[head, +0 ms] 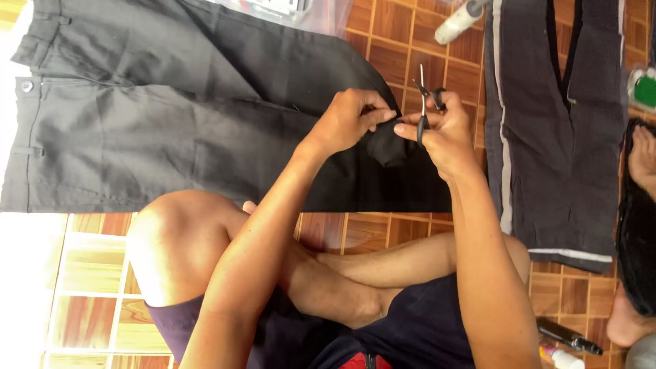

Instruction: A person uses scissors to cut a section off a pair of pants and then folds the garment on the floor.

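Black trousers [171,116] lie spread on the brown tiled floor, waistband to the left. My left hand [350,119] pinches a raised fold of the black cloth [388,147] near the leg's end. My right hand [444,137] touches the same fold and grips small black-handled scissors [424,102], blades pointing away from me. My bare knee [171,239] and crossed legs sit just below the trousers.
A second dark garment with pale stripes [553,137] lies to the right. A white tube [458,20] and a clear plastic bag [294,10] lie at the top. A green object [644,89], another person's feet [644,160], and a black pen-like item [567,335] are along the right side.
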